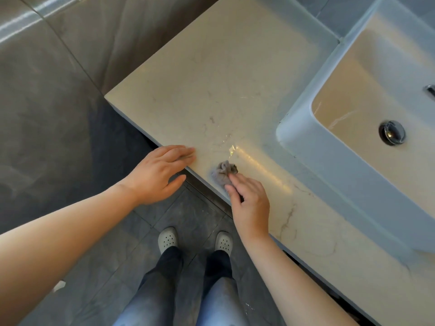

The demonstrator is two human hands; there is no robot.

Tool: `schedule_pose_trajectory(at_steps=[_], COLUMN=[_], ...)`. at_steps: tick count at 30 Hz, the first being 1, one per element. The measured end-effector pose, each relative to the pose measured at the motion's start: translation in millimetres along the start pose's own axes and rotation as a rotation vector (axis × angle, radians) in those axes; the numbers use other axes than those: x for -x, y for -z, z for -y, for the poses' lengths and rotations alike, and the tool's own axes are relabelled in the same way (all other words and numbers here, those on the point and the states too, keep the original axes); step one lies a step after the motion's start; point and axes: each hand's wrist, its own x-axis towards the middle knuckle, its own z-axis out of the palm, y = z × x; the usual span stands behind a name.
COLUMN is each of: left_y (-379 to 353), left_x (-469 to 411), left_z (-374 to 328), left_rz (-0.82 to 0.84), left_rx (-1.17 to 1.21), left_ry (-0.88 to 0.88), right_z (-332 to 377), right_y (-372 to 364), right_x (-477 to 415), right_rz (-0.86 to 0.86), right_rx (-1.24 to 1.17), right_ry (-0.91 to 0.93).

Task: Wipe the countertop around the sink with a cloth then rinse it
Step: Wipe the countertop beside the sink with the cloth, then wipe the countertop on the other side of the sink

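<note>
A small crumpled grey cloth (222, 173) lies on the beige marbled countertop (223, 74), close to its front edge. My right hand (249, 203) rests its fingertips on the near side of the cloth, fingers fairly straight. My left hand (160, 172) lies flat with straight fingers on the counter's front edge, left of the cloth, thumb hanging below the edge. A white rectangular sink (303, 118) with a metal drain plug (392, 132) sits on the counter to the right.
A wet streak glistens on the counter between the cloth and the sink. Part of a metal tap (430, 90) shows at the right edge. Dark grey floor tiles and my two feet in white clogs (195, 241) lie below the counter edge.
</note>
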Motion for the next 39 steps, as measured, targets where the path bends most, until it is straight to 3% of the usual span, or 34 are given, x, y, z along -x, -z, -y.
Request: schedule_pose_trajectory(at_steps=[3,6,11,19,30,39], left_y=[6.4,13.3,42.6,93.4,174.2,176.7], left_x=[6.0,16.9,37.1,18.7,-124.3,-241.0], left_z=[3.7,0.7,-5.8,10.6,61.7,115.1], left_rz=[0.051,0.002,-0.189,-0.134,-0.128,-0.093], left_rx=[0.007,0.061,0.294,0.435,0.247,0.173], left_ry=[-0.036,0.005,0.209,0.341,0.417,0.522], right_z=[11.4,25.3,53.3,76.3,57.9,32.7], right_y=[6.2,17.9,45.0,77.0,76.6,61.4], right_x=[13.1,16.3,-8.9,-94.6,-253.1,-377.6], right_rz=[0.116,0.232,0.058,-0.044,-0.120,-0.125], right_rx=[-0.061,-0.260,-0.370,-0.327,-0.410,-0.362], right_ry=[-0.016,-0.210,-0.400,-0.348,-0.321,-0.323])
